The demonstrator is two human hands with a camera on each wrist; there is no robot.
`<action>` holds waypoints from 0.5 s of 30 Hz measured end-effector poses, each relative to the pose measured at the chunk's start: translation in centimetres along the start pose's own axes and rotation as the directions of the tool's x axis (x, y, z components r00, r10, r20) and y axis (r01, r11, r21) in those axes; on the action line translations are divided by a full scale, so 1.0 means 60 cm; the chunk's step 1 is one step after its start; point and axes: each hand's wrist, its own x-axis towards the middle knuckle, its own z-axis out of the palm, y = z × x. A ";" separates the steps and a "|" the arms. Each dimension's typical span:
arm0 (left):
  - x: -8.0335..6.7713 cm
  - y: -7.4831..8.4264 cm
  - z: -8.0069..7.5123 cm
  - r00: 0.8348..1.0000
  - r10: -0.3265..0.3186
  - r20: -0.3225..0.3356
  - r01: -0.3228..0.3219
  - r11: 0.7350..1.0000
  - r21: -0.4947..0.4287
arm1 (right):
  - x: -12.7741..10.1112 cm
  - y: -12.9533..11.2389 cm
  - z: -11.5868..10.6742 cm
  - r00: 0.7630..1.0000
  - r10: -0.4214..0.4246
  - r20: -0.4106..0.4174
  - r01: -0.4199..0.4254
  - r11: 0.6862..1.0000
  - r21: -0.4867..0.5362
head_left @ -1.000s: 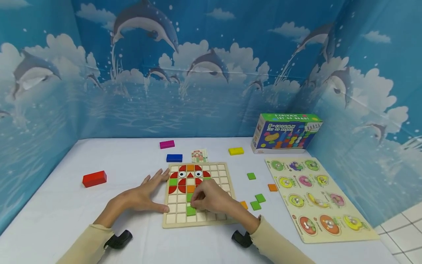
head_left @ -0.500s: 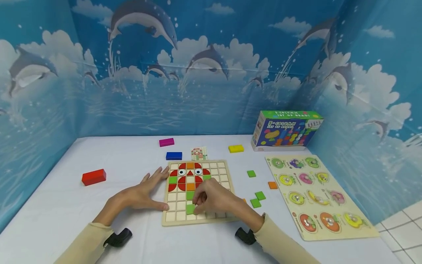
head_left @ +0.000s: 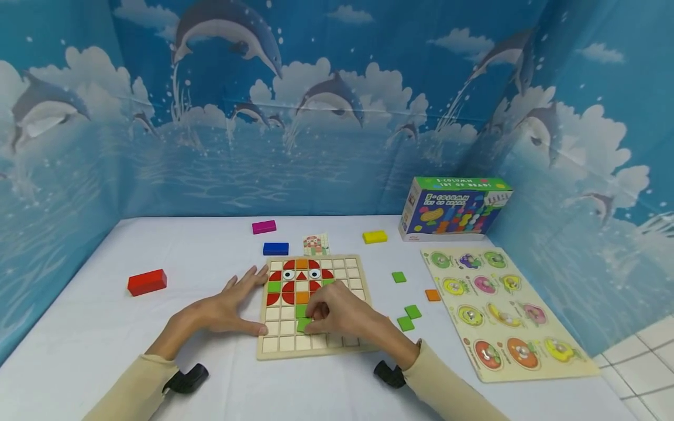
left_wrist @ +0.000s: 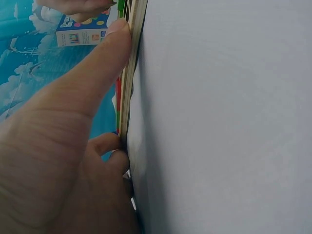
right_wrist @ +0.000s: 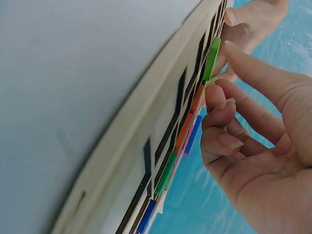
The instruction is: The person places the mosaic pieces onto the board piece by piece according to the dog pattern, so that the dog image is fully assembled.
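At the lower centre of the head view, the right hand [head_left: 337, 313] pinched a green square tile [head_left: 302, 325] on the wooden grid board [head_left: 316, 345]. The left hand [head_left: 226, 310] lay flat, its released fingers [head_left: 247, 278] touching the board's left edge on the white worktop [head_left: 158, 351].

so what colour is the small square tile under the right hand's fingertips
Green: the small square tile on the wooden grid board, clearest in the head view.
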 end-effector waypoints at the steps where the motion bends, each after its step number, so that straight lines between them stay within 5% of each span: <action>1: 0.000 0.000 0.000 1.000 -0.003 0.002 0.003 1.000 0.003 | 0.000 0.000 0.001 1.000 0.000 0.005 0.000 1.000 0.000; 15: -0.002 -0.001 0.002 1.000 0.007 0.006 -0.007 1.000 -0.003 | 0.000 -0.005 0.013 1.000 -0.014 -0.019 0.014 0.999 -0.032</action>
